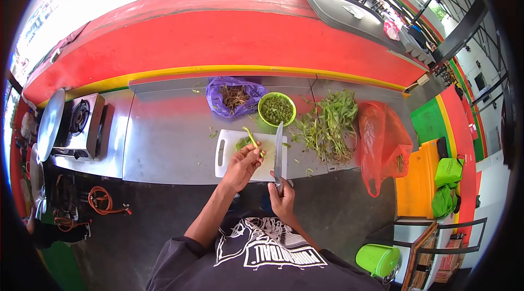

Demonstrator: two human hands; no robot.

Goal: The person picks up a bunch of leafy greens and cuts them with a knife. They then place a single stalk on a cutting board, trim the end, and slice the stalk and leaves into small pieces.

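Observation:
Over a white cutting board [229, 168], my left hand [244, 166] pinches a green stem [251, 137]. A green leafy piece [242, 142] lies on the board beneath the stem. My right hand [281, 199] is wrapped round the handle of a large knife [279, 149], its blade pointing away from me along the board's right side. Just beyond the board is a lime-green bowl [295, 112] holding chopped greens [276, 109]. To the right of the bowl lies a pile of leafy greens with roots [330, 124].
A purple bag [216, 106] with roots sits behind the board; a red plastic bag [379, 138] is at the counter's right. A gas stove [82, 127] stands left. Beyond the steel counter [164, 143] runs a red ledge [207, 34] with trays [349, 15].

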